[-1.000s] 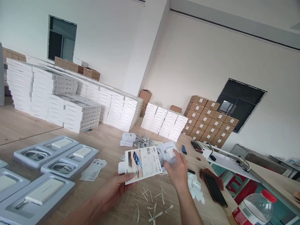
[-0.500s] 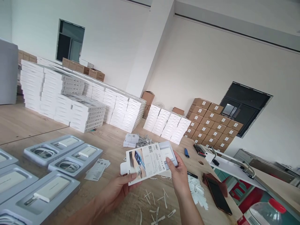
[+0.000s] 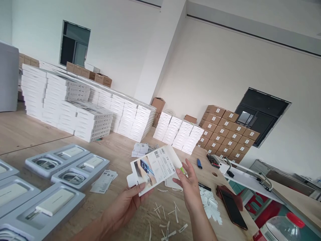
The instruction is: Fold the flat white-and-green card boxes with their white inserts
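Note:
My left hand point(image 3: 129, 202) grips the near left end of a white printed box point(image 3: 156, 169), thumb on top and fingers beneath. A picture and small print cover the box's face, and a flap sticks out at its left end. At the box's right end my right hand point(image 3: 190, 187) has its fingers spread, the thumb at the edge by a small green strip. The grey tray inside no longer shows. To the left lie grey trays point(image 3: 80, 197) with white chargers point(image 3: 54, 203) and coiled cables point(image 3: 73, 178). Several leaflets point(image 3: 104, 181) lie beside them.
Stacks of white boxes point(image 3: 135, 122) line the table's back; brown cartons point(image 3: 225, 134) rise behind. White scraps point(image 3: 173, 221) lie in front of me. At right are a paper-piece pile point(image 3: 210, 206), a phone point(image 3: 232, 209), a blue cutter point(image 3: 199, 163) and a red-capped bottle point(image 3: 281, 229).
The grey tray has gone from view into the white box. My right fingers have let go of it and spread apart. The box has tilted up slightly at its right end.

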The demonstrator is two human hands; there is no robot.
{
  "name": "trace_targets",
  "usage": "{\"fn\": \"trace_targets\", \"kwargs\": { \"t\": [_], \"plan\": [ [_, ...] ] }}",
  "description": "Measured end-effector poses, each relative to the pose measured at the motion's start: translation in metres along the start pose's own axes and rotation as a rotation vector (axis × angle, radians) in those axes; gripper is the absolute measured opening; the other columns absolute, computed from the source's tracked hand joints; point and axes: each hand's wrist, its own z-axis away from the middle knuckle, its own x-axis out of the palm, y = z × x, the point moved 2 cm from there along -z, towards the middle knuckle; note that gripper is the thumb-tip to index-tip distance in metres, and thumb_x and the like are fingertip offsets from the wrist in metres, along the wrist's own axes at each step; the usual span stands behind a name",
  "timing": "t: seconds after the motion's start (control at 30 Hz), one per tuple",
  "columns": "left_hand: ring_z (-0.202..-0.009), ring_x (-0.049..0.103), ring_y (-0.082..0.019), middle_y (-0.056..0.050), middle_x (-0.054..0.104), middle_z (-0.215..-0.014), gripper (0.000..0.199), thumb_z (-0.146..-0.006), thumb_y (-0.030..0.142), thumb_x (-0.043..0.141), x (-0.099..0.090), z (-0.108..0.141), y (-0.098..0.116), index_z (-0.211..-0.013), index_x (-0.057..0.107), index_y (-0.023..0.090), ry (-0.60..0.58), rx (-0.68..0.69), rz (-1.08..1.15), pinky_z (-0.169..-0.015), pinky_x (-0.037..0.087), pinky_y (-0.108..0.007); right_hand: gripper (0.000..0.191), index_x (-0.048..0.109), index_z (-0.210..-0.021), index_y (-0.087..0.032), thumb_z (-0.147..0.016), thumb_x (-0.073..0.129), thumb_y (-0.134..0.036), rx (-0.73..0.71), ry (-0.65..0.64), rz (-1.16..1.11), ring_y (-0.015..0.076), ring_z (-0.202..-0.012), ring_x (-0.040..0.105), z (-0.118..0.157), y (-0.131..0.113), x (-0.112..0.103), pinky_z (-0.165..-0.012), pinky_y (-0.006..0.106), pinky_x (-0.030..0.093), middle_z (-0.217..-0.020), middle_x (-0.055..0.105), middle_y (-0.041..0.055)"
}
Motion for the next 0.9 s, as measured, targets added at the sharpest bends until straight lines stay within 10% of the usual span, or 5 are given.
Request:
{"fn": "trace_targets", "kwargs": {
  "t": [0.27,0.47,0.9],
  "plan": [
    [-0.110,0.064,-0.033,-0.015,0.069,-0.120,0.052,-0.076,0.039,0.074,-0.003,0.007,0.019,-0.121,0.064,0.015,-0.331,-0.147,-0.125,-0.083,0.055,-0.035,0.094,0.022,-0.151,-0.029,-0.075,0.076,-0.043,-0.012,-0.140,-0.133,0.0263,-0.099,0.067,0.003,-0.009,-0.004,-0.083,0.041,0.056,-0.108,0.071,0.0067],
    [-0.096,0.070,-0.029,-0.011,0.071,-0.112,0.062,-0.074,0.027,0.077,0.008,0.008,0.041,-0.131,0.050,0.024,-0.115,0.118,-0.474,-0.078,0.056,-0.035,0.080,0.037,-0.140,-0.025,-0.073,0.080,-0.037,0.008,-0.321,-0.081,0.0259,-0.095,0.068,0.011,-0.014,0.004,-0.085,0.041,0.053,-0.106,0.072,0.0079],
    [-0.084,0.069,-0.024,-0.005,0.070,-0.095,0.059,-0.080,0.038,0.069,0.006,0.011,0.032,-0.134,0.048,0.027,-0.068,0.256,-0.689,-0.068,0.056,-0.029,0.040,0.073,-0.102,-0.020,-0.072,0.077,-0.047,0.036,-0.221,0.033,0.0270,-0.092,0.067,0.013,0.009,0.015,-0.086,0.041,0.051,-0.093,0.074,0.0065]
  ]
}}
